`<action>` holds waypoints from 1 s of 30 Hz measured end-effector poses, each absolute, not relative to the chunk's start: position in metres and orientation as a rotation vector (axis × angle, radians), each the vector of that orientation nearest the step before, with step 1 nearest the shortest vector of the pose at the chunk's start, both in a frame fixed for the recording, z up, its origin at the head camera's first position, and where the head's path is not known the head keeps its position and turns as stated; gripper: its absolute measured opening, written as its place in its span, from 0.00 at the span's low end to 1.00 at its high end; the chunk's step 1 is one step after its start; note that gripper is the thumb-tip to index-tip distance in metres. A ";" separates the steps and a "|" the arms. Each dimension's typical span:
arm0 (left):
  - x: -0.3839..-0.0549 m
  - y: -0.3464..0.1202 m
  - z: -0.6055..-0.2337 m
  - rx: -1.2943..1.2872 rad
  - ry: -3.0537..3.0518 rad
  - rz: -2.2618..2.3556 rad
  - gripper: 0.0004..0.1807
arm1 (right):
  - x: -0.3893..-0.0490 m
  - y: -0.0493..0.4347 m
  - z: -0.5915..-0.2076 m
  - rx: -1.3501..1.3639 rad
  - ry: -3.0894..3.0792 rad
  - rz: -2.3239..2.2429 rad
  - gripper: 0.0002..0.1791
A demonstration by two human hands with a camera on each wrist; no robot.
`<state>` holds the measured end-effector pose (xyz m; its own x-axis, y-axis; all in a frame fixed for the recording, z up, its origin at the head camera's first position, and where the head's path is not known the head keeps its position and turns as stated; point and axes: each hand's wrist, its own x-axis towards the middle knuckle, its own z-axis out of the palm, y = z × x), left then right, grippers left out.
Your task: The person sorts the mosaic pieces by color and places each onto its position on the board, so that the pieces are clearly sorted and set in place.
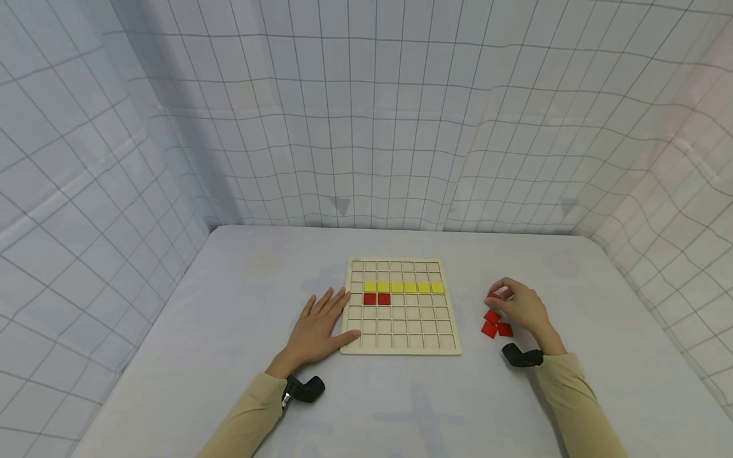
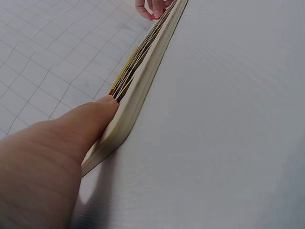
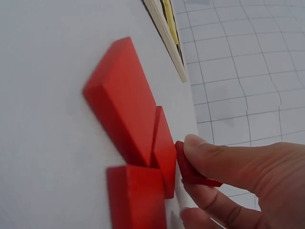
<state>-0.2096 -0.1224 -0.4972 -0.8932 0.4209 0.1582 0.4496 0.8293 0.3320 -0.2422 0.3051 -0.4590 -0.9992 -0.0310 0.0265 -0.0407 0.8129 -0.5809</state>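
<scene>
Step in hand looks like picking: right hand (image 1: 522,308) is pinching one red tile (image 3: 189,168) between thumb and fingers, right of the board (image 1: 413,326), beside three loose tiles (image 3: 123,98). Left hand (image 1: 317,331) is lying with fingers spread straight, thumb resting on the board's near-left corner. Yellow row (image 1: 403,287) and two red squares (image 1: 369,299) are occupying cells. Next move probably calls for lifting clear of neighbours. Pale bench (image 1: 258,254) is carrying everything; grid-lined sheeting (image 1: 401,127) is hanging behind.
</scene>
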 end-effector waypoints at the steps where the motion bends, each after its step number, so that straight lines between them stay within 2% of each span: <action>1: -0.209 -0.122 -0.497 -0.699 -2.929 -0.563 0.47 | -0.242 0.304 -0.459 0.066 -2.959 0.947 0.15; 17: -0.209 -0.122 -0.496 -0.692 -2.946 -0.555 0.47 | -0.241 0.275 -0.455 0.012 -2.770 1.113 0.14; 30: -0.209 -0.122 -0.496 -0.691 -2.949 -0.548 0.47 | -0.240 0.237 -0.447 0.169 -2.742 1.200 0.14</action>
<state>-0.2094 -0.1221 -0.4962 -0.8975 0.4182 0.1403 0.4407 0.8361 0.3267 -0.2399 0.2374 -0.4474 -0.9833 -0.0448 0.1764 -0.1599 0.6750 -0.7203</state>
